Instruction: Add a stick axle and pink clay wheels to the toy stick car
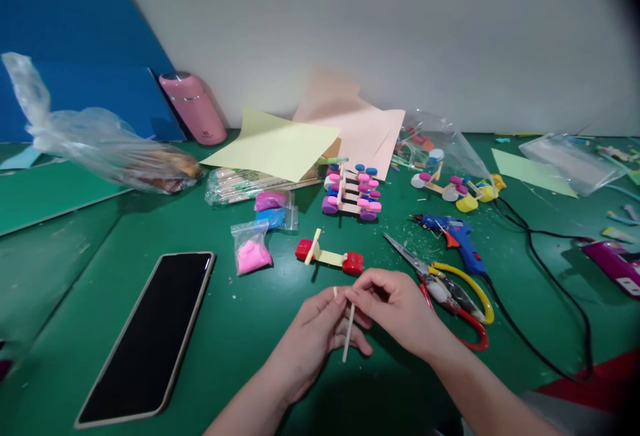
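My left hand and my right hand meet over the near middle of the table. A thin pale wooden stick hangs slanting down from the pinched thumb and finger of my right hand. My left thumb and forefinger are closed on a small pale stick end, while the other left fingers curl behind. Whether both pale pieces are one stick is hidden by the fingers. Just beyond my hands stands a small wooden toy scooter with red wheels and an upright handle piece.
To the right lie scissors and a blue glue gun with a black cord. Finished scooters stand behind, near bagged clay. A phone lies left; a pink flask and paper are at the back.
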`<control>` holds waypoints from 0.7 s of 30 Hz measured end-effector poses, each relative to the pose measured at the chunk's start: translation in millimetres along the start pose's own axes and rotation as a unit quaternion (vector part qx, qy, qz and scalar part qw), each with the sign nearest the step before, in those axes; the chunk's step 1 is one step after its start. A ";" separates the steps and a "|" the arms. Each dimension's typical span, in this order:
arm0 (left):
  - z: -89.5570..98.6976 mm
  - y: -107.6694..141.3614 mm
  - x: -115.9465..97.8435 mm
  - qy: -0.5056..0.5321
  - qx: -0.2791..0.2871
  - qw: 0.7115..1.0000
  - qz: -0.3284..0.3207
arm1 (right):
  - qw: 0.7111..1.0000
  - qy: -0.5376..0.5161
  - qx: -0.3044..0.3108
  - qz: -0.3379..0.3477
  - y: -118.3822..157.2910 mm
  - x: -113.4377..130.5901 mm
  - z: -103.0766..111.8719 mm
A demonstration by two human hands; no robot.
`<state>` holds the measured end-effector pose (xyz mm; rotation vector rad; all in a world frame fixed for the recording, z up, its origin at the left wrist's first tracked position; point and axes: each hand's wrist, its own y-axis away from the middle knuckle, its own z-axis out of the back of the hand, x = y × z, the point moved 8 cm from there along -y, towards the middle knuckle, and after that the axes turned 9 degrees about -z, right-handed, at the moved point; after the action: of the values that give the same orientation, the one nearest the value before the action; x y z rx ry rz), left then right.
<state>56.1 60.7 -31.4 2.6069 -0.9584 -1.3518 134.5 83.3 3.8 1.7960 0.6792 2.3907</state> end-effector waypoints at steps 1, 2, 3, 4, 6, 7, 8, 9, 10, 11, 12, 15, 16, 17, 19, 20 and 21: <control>1.1 -0.1 1.2 -0.016 0.002 1.000 -0.004 | 1.000 0.006 0.000 0.001 -0.3 0.9 -1.6; 1.8 -0.1 2.3 -0.035 0.006 0.999 -0.008 | 1.000 0.010 0.001 0.003 -0.5 2.1 -2.7; 2.0 0.0 3.0 -0.057 0.012 0.998 -0.011 | 1.000 0.010 0.007 0.003 -0.6 3.1 -3.8; 1.6 0.4 3.3 -0.086 0.021 0.996 -0.014 | 1.000 0.008 0.015 0.002 -0.6 3.9 -4.6; -0.5 1.7 2.1 -0.160 0.044 0.986 -0.020 | 0.999 0.007 0.038 -0.006 -0.1 4.2 -5.5; -2.2 2.6 0.8 -0.200 0.057 0.978 -0.022 | 0.999 0.009 0.051 -0.013 0.4 3.6 -5.8; -4.1 3.6 -0.8 -0.237 0.068 0.969 -0.025 | 0.998 0.010 0.066 -0.021 1.1 2.5 -6.3; -6.0 4.6 -2.6 -0.267 0.079 0.960 -0.028 | 0.996 0.012 0.080 -0.030 1.8 1.2 -6.7; -7.8 5.7 -4.3 -0.290 0.088 0.952 -0.031 | 0.995 0.011 0.092 -0.037 2.6 -0.1 -7.2; -9.2 6.6 -5.7 -0.307 0.096 0.946 -0.033 | 0.994 0.008 0.103 -0.044 3.3 -1.5 -8.1; -10.3 7.4 -6.9 -0.317 0.102 0.942 -0.035 | 0.993 0.003 0.111 -0.050 3.8 -2.8 -9.0; -11.0 8.2 -7.6 -0.333 0.109 0.936 -0.036 | 0.994 -0.006 0.102 -0.046 3.9 -4.6 -9.5; -10.6 7.9 -7.1 -0.333 0.108 0.936 -0.036 | 0.995 -0.005 0.092 -0.038 3.7 -4.6 -9.1; -10.4 7.4 -6.6 -0.330 0.106 0.937 -0.036 | 0.996 0.001 0.079 -0.029 3.4 -4.5 -8.3; -10.5 5.8 -5.8 -0.316 0.102 0.942 -0.041 | 0.999 0.020 0.048 -0.010 2.7 -4.4 -5.1; -10.9 4.9 -5.3 -0.305 0.100 0.946 -0.043 | 0.999 0.029 0.034 -0.004 2.3 -4.7 -3.1; -11.1 4.0 -4.8 -0.292 0.096 0.950 -0.046 | 0.999 0.035 0.020 -0.002 1.9 -5.2 -0.8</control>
<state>60.4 57.5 -19.8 2.4348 -1.0783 -2.2341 135.7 79.7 -0.3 1.7302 0.7433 2.4660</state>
